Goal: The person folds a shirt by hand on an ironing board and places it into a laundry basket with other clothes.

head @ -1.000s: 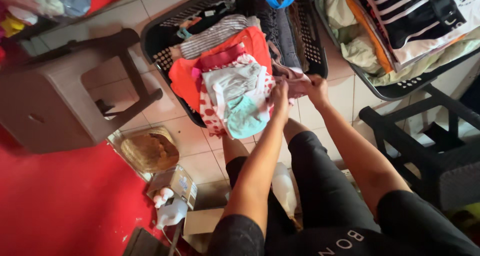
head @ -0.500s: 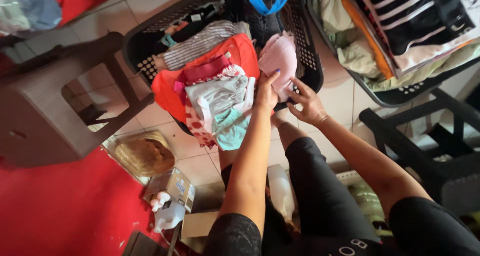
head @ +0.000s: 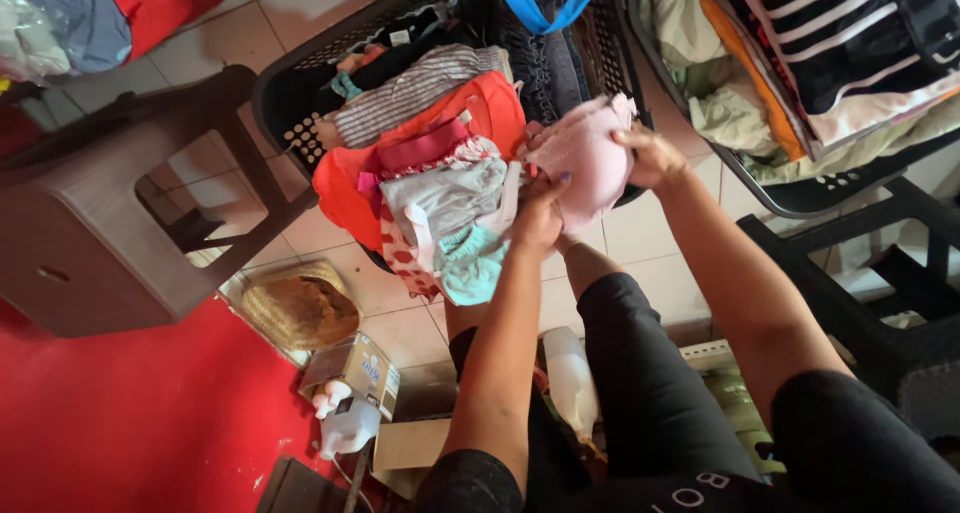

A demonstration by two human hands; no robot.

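a: what are the hands on?
b: both grip a pink garment (head: 585,158), held up over the edge of the black laundry basket (head: 290,103). the left hand (head: 540,218) pinches its lower edge, fingers closed on the cloth; the right hand (head: 652,158) clasps the top corner.
a: and beside it?
b: a stack of folded clothes (head: 440,193) just left of it, a brown stool (head: 110,223) further left.

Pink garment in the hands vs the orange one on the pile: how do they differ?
The pink garment is pale, lifted off the pile and gripped by both the left hand and the right hand; the orange garment is bright and lies untouched on the heap in the black basket. The pink one is bunched into a small bundle; the orange one is spread wider, partly under other clothes. Both are soft cloth items.
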